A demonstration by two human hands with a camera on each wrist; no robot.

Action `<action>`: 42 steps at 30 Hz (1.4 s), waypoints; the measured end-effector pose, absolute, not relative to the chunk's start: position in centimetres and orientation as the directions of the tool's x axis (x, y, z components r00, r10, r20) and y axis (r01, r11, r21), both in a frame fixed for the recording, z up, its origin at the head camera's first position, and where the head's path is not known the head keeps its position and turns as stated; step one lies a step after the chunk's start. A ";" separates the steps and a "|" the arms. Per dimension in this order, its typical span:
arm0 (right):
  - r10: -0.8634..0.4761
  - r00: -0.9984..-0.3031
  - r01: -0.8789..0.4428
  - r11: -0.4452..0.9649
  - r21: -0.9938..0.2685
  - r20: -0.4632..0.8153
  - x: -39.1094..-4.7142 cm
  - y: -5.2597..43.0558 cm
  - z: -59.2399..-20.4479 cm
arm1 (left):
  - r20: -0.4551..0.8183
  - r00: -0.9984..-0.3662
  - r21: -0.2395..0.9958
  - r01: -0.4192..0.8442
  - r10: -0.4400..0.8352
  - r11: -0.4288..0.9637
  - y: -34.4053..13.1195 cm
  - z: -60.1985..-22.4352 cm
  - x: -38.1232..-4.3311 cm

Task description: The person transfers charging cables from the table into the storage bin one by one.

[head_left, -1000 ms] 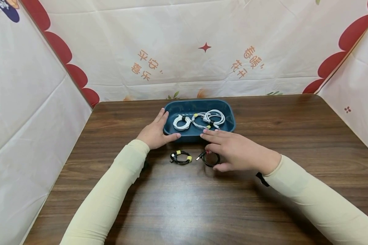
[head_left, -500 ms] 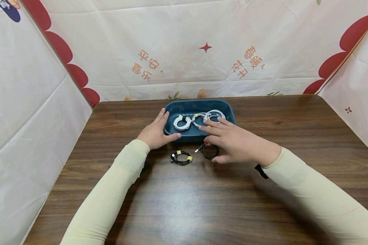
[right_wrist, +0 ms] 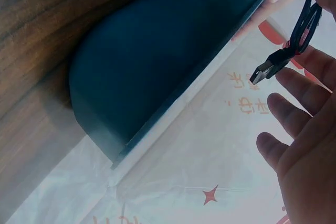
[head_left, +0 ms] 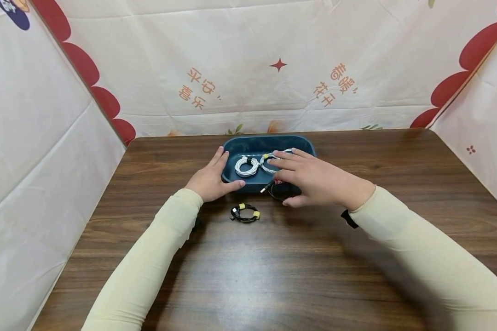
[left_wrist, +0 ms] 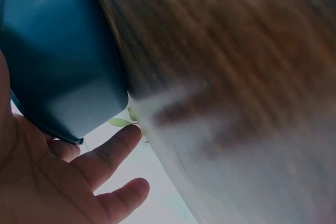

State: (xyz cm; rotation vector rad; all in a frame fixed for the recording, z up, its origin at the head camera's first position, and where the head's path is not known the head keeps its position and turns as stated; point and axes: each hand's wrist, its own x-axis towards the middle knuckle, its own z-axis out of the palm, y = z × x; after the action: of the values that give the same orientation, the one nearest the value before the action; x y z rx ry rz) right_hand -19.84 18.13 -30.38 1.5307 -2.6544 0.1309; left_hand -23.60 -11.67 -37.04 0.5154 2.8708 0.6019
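Between thumb and index finger my right hand pinches a coiled black USB cable with a red tie. In the head view this cable hangs at the front wall of a dark blue plastic bin, its metal plug pointing left. The other right fingers extend over the bin. At the bin's front left corner rests my left hand, thumb along the front rim and straight fingers against the left side. Coiled white cables lie inside, one with a black tie, the others partly hidden by my right hand.
Another coiled black cable with yellow ties lies on the brown wooden table in front of the bin. Behind the table hangs a white printed cloth, with more cloth along both sides.
My right hand has moved away from me, lifting the black USB cable off the table and up to the bin's front wall. The left hand has stayed in place.
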 end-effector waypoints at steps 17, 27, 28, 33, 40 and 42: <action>-0.868 -0.491 -0.871 0.492 -0.016 0.076 -22.4 17.1 -28.5 | -0.090 -0.926 0.414 0.301 0.368 0.859 -11.7 -37.1 -23.6; -0.867 -0.499 -0.867 0.499 -0.011 -0.010 -23.8 16.2 -28.5 | -0.077 -0.929 0.412 0.300 0.361 0.860 -11.6 -37.1 -23.7; -0.867 -0.499 -0.867 0.499 -0.011 -0.017 -24.0 16.0 -28.5 | -0.074 -0.930 0.414 0.299 0.360 0.860 -11.7 -37.1 -23.6; -0.864 -0.500 -0.865 0.502 -0.013 -0.064 -24.8 15.1 -28.2 | -0.081 -0.931 0.416 0.294 0.357 0.861 -11.7 -37.1 -23.6; -0.876 -0.472 -0.880 0.475 -0.009 -0.098 -25.9 14.0 -28.0 | -0.091 -0.926 0.407 0.301 0.366 0.862 -11.8 -37.0 -23.7; -0.874 -0.474 -0.879 0.477 -0.004 -0.111 -26.2 13.7 -28.0 | -0.094 -0.926 0.406 0.300 0.366 0.863 -11.7 -36.9 -23.7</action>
State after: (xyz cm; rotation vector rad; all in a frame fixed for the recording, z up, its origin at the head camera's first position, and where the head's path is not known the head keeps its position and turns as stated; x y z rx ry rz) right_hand -26.22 13.75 -28.02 1.6559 -2.7829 -0.0869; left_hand -23.69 -11.73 -36.92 0.5171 2.8687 0.5849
